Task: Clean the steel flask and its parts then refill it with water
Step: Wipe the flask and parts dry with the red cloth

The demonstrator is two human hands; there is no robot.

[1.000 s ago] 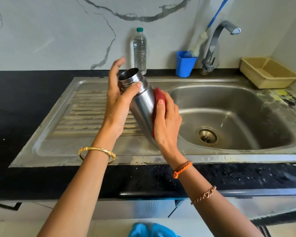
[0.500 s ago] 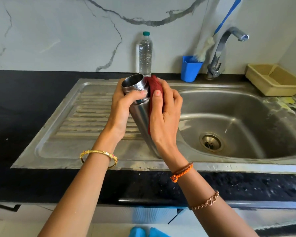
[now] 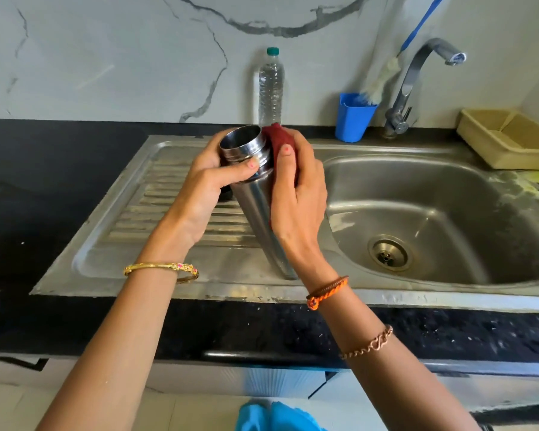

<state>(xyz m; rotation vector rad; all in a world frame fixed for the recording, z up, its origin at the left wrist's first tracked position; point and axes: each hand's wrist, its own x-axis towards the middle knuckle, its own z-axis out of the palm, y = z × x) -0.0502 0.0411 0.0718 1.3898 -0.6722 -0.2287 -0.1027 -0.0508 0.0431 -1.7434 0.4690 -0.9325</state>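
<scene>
The big steel sink [image 3: 448, 194] sits in the black table [image 3: 44, 188]. Over its bumpy side, the open steel flask [image 3: 252, 194] leans with no lid. The left hand [image 3: 206, 188] grips its neck, and the right hand [image 3: 299, 194] presses a red scrub pad [image 3: 282, 138] on it.

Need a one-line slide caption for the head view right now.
Left hand grips the open steel flask at its neck while the right hand presses a red scrub pad against it, above the sink.

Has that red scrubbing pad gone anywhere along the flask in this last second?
Yes. The red pad has slid up the steel flask, from mid-body to beside the open mouth, under the right hand.
</scene>
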